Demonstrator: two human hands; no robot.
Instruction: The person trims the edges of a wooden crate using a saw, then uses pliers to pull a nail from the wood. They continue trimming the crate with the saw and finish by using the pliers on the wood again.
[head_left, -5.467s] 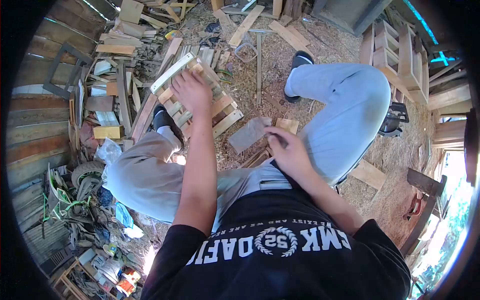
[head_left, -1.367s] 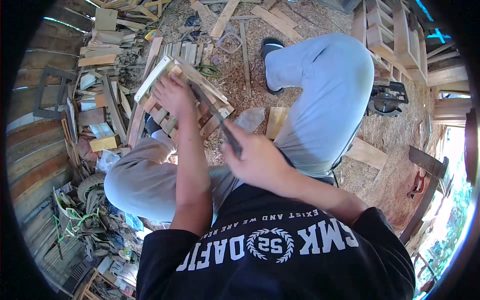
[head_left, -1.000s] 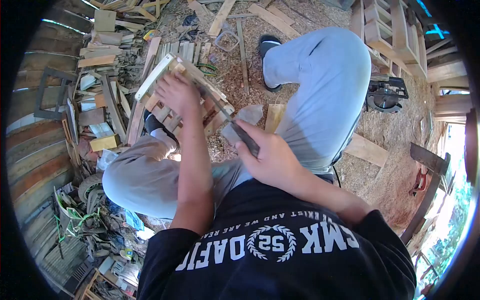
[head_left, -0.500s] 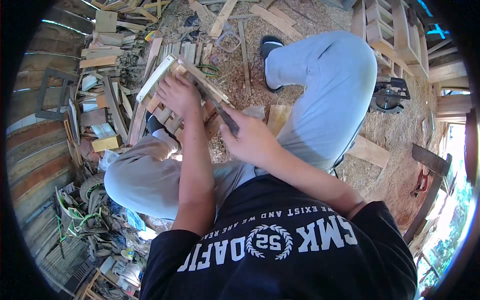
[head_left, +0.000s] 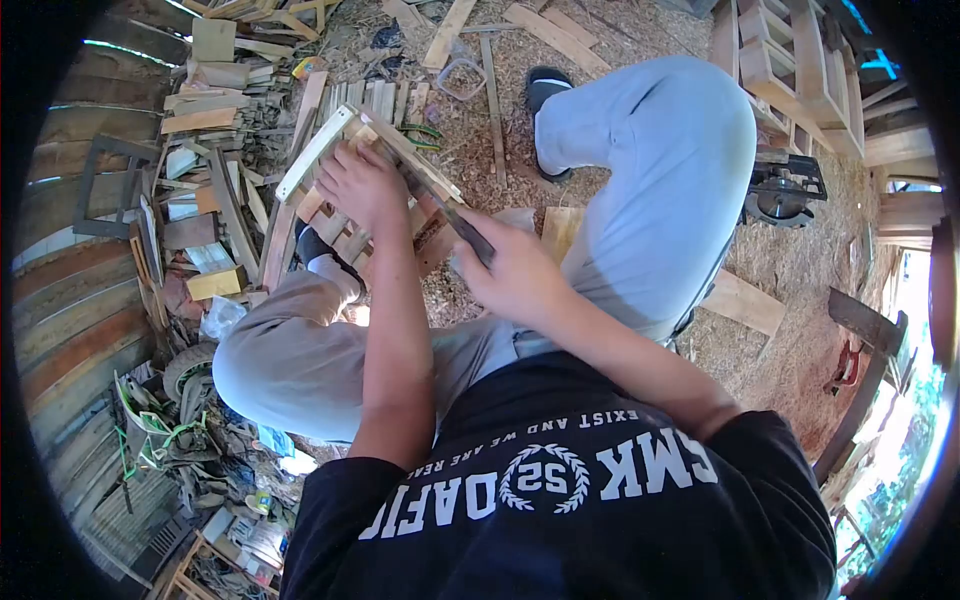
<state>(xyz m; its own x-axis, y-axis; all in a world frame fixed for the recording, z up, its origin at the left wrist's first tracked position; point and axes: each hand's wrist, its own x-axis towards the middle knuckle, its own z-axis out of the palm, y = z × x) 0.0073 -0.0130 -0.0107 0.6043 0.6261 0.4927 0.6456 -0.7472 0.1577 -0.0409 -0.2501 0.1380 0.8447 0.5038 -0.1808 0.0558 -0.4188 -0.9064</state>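
Observation:
My left hand [head_left: 362,188] lies with curled fingers over a small wooden frame [head_left: 316,152] of pale strips, gripping it between my knees. In my right hand [head_left: 515,272] is the dark handle of a long, narrow tool [head_left: 432,190]. The tool slants up and left along the frame's right-hand strip, its far end close beside the left fingers. What kind of tool it is I cannot tell. Below the frame, more wood pieces lie by my left foot [head_left: 318,246].
Stacked wood offcuts [head_left: 205,105] fill the left side. A circular saw [head_left: 782,190] rests on the shavings-covered ground beyond my right knee. Wooden frames [head_left: 790,70] stand at the upper right. A flat board [head_left: 745,302] lies beside my right thigh.
My right hand and the tool have shifted slightly to the right, away from the left hand. The left hand stays on the wooden frame. The whole view has moved a little.

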